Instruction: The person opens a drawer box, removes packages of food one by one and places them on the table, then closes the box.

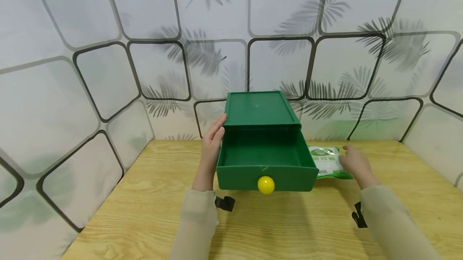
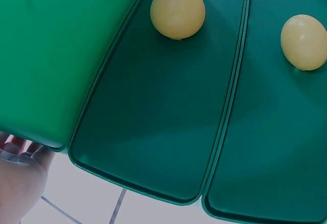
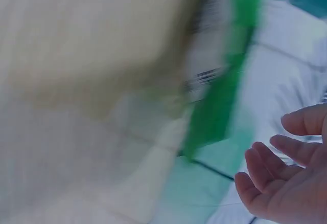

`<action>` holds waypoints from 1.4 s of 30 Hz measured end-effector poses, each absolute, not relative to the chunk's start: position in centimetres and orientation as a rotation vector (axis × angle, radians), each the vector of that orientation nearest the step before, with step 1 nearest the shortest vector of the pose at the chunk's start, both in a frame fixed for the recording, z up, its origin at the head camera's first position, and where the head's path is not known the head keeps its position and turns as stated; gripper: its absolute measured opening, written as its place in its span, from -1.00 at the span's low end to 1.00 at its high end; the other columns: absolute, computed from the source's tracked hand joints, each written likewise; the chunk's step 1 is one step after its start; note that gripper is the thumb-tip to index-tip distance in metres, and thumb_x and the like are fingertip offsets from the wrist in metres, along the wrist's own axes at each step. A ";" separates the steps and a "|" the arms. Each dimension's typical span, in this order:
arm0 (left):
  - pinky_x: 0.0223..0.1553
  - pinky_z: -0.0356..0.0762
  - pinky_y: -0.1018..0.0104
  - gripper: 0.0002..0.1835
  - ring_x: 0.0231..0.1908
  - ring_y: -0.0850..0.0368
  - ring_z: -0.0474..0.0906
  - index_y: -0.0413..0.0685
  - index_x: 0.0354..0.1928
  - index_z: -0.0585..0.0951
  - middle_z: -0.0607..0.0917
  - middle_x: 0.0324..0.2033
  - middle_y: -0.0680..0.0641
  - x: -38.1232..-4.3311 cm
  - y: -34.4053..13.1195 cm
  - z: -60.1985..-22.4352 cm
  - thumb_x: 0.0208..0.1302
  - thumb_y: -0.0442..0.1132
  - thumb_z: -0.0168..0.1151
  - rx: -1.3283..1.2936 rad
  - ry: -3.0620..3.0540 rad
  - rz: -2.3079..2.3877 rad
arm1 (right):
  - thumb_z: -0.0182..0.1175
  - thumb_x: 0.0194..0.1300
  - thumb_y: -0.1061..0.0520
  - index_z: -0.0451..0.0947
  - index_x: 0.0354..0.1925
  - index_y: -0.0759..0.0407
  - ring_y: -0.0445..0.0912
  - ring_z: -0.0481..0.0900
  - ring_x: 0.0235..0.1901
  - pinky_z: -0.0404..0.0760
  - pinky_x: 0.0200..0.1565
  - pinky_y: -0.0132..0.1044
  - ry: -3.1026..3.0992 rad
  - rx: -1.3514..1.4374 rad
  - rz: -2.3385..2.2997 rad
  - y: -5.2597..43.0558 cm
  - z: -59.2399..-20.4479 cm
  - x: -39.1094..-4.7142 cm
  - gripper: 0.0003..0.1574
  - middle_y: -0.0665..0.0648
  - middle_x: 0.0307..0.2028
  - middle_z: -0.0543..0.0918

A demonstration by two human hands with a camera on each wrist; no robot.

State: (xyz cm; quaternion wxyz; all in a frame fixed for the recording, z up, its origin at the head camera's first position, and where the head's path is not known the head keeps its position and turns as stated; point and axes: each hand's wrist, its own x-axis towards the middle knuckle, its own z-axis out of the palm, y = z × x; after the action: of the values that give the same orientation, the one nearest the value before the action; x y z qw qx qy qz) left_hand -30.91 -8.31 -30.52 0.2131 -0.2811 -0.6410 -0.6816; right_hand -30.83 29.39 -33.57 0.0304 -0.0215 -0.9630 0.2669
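Note:
A green drawer cabinet (image 1: 257, 109) stands toward the back of the table, its top drawer (image 1: 267, 177) pulled out and its visible inside bare. My left hand (image 1: 212, 143) rests along the cabinet's left side, fingers fairly straight. In the left wrist view this hand (image 2: 23, 178) is partly hidden behind the green edge. To the cabinet's right is a white and green plastic packet (image 1: 323, 161) with printed lettering. My right hand (image 1: 356, 163) is at the packet's right end. The right wrist view shows that hand (image 3: 286, 178) with relaxed, spread fingers and nothing in its grasp, the packet's green edge (image 3: 214, 116) to its left.
A round yellow knob (image 1: 266, 185) sticks out from the pulled drawer's front. Lower drawer fronts (image 2: 153, 111) carry yellow knobs too. Patterned wall covering (image 1: 217, 67) rises behind and beside the wooden table (image 1: 144, 207). Black straps show at both wrists.

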 end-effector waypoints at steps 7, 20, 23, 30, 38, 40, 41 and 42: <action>0.18 0.08 0.12 -0.57 0.22 0.07 0.10 -0.27 0.23 0.27 0.22 0.23 -0.19 -31.1 -8.5 -30.4 0.38 -0.26 -0.17 -0.782 -1.777 -1.901 | -0.27 0.26 0.21 0.15 0.17 0.53 0.35 0.23 0.01 0.40 -0.21 0.05 -2.600 -0.043 1.093 26.7 -29.6 -29.9 -0.43 0.53 0.07 0.25; 0.20 0.05 0.13 -0.57 0.25 0.09 0.05 -0.26 0.25 0.24 0.19 0.25 -0.16 -30.9 -8.4 -30.5 0.39 -0.26 -0.19 -0.780 -1.794 -1.937 | -0.03 0.31 0.04 0.42 -0.01 0.25 -0.24 0.35 -0.16 0.34 -0.30 -0.48 -2.196 0.133 1.330 21.4 -25.2 -24.4 -0.62 -0.05 -0.16 0.45; 0.20 0.04 0.13 -0.57 0.25 0.09 0.05 -0.26 0.25 0.24 0.18 0.26 -0.16 -30.9 -8.3 -30.4 0.39 -0.26 -0.19 -0.779 -1.792 -1.945 | 0.04 0.27 0.13 0.48 -0.08 0.16 -0.25 0.42 -0.21 0.37 -0.33 -0.55 -2.039 0.160 1.432 20.3 -24.8 -23.1 -0.74 -0.06 -0.21 0.50; 0.20 0.05 0.15 -0.56 0.25 0.11 0.05 -0.24 0.25 0.25 0.17 0.26 -0.17 -30.8 -8.0 -30.7 0.38 -0.22 -0.18 -0.782 -1.804 -1.955 | 0.10 0.10 0.46 0.52 -0.25 0.48 -0.16 0.52 -0.32 0.46 -0.27 -0.50 -1.572 0.642 1.470 18.6 -25.0 -21.1 -0.80 0.10 -0.34 0.59; 0.20 0.06 0.17 -0.57 0.25 0.10 0.06 -0.29 0.25 0.24 0.18 0.25 -0.18 -30.9 -8.3 -30.6 0.39 -0.28 -0.20 -0.813 -1.783 -1.951 | 0.11 0.22 0.04 0.55 -0.40 0.44 -0.21 0.50 -0.34 0.44 -0.22 -0.52 -1.589 1.134 0.866 16.2 -24.6 -19.9 -0.59 0.18 -0.41 0.58; 0.20 0.06 0.19 -0.57 0.25 0.10 0.05 -0.28 0.25 0.24 0.18 0.26 -0.17 -30.8 -8.6 -30.6 0.39 -0.29 -0.21 -0.812 -1.789 -1.961 | 0.09 0.23 0.07 0.55 -0.38 0.41 -0.17 0.49 -0.35 0.45 -0.25 -0.51 -1.599 1.241 0.807 15.4 -24.5 -19.2 -0.63 0.18 -0.39 0.57; 0.20 0.06 0.19 -0.57 0.25 0.09 0.05 -0.28 0.25 0.24 0.18 0.25 -0.16 -30.8 -8.7 -30.6 0.39 -0.29 -0.21 -0.812 -1.786 -1.970 | 0.09 0.24 0.09 0.55 -0.36 0.39 -0.15 0.49 -0.36 0.45 -0.26 -0.50 -1.619 1.297 0.788 15.0 -24.5 -18.9 -0.66 0.17 -0.38 0.56; 0.20 0.06 0.19 -0.57 0.25 0.09 0.05 -0.28 0.24 0.24 0.19 0.25 -0.16 -30.8 -8.8 -30.7 0.39 -0.28 -0.21 -0.814 -1.781 -1.978 | 0.08 0.24 0.08 0.55 -0.33 0.36 -0.16 0.48 -0.37 0.46 -0.28 -0.50 -1.659 1.342 0.774 14.6 -24.6 -18.5 -0.68 0.14 -0.37 0.55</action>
State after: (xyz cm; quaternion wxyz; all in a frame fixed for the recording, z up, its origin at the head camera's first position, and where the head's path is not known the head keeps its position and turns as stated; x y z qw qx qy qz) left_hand -30.84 -8.80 -30.66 0.1783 -0.2876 -0.6296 -0.6993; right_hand -18.48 14.63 -24.59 0.4221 0.5360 -0.6625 0.3093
